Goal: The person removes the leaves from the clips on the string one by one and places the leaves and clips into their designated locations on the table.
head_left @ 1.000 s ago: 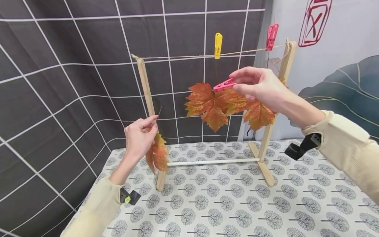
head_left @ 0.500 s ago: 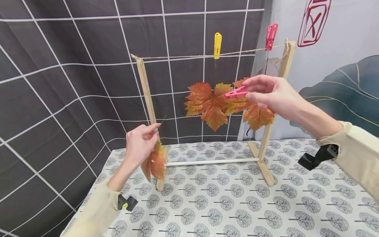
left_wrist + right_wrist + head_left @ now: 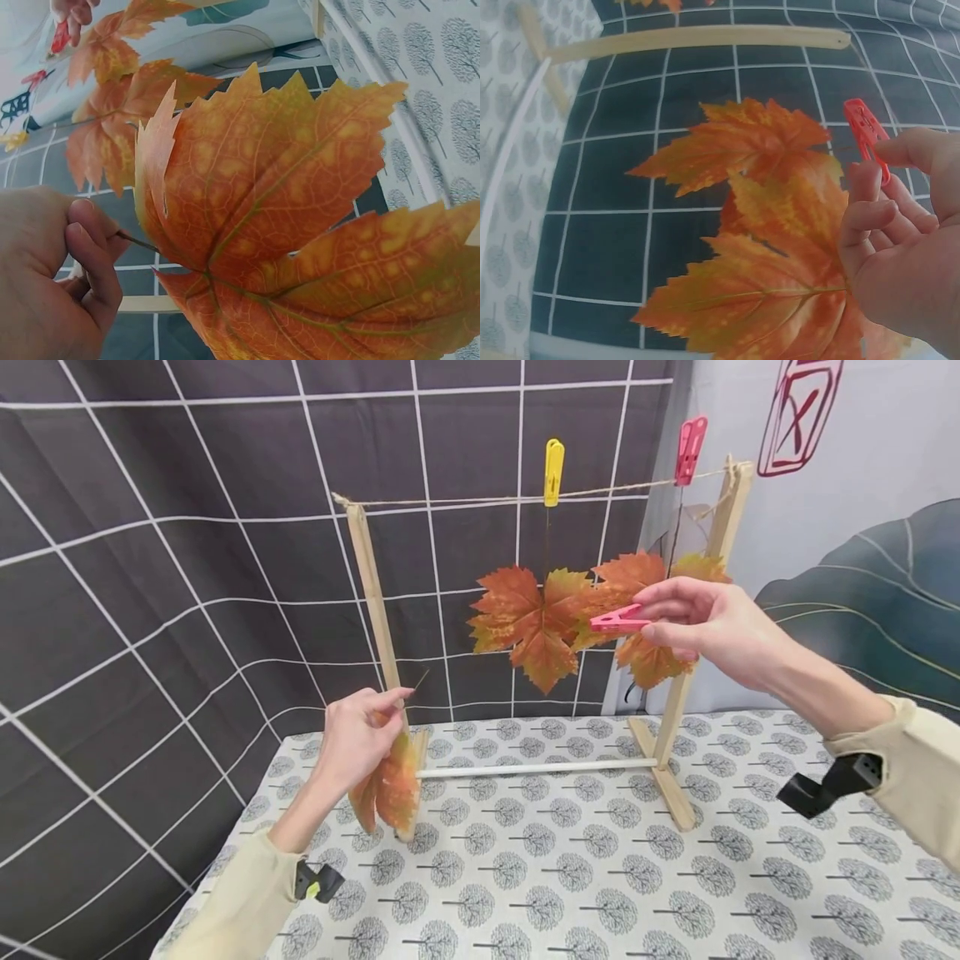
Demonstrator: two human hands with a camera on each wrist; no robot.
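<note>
My left hand (image 3: pixel 358 735) pinches the thin stem of an orange artificial maple leaf (image 3: pixel 277 187), which hangs down beside the left post. In the head view that leaf is seen nearly edge-on. My right hand (image 3: pixel 720 631) pinches a pink clothespin (image 3: pixel 619 619) between thumb and fingers, in front of the hanging leaves. One maple leaf (image 3: pixel 532 622) hangs by its stem from a yellow clothespin (image 3: pixel 553 472) on the twine (image 3: pixel 472 504). Another leaf (image 3: pixel 651 662), partly behind my right hand, hangs from a second pink clothespin (image 3: pixel 690 452) further right.
A wooden frame with a left post (image 3: pixel 372 593), a right post (image 3: pixel 727 522) and a white bottom rod (image 3: pixel 532 768) stands on the tree-patterned tablecloth (image 3: pixel 540 860). Behind it hangs a dark gridded curtain (image 3: pixel 240 460), with a pale printed cloth (image 3: pixel 885 468) at right.
My right hand has moved right and down, carrying the pink clothespin away from the middle leaf. My left hand has sunk slightly with its leaf.
</note>
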